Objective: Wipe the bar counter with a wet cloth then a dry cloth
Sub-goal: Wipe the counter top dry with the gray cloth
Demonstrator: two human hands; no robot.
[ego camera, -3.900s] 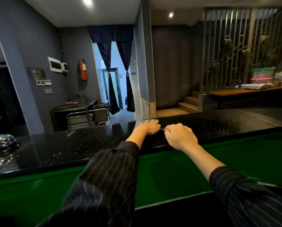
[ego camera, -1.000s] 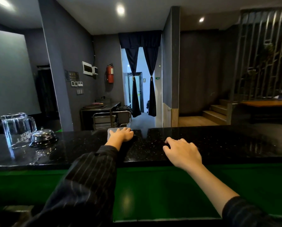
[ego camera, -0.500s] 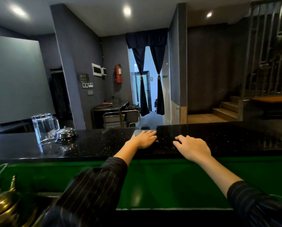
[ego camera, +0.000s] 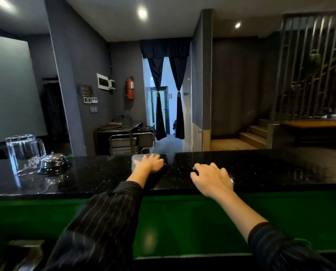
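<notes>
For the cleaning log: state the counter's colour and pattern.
Counter: glossy black with fine pale speckles; head view.

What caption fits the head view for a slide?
Left hand presses a cloth on the black counter; right hand rests beside it.

Left hand reaches farther, flat with fingers straight; right hand lies nearer, fingers seemingly loosely curled.

The bar counter is black speckled stone, smooth and glossy. The cloth at its far edge looks soft and matt. At the left, the bell is shiny metal, the mug clear glass.
</notes>
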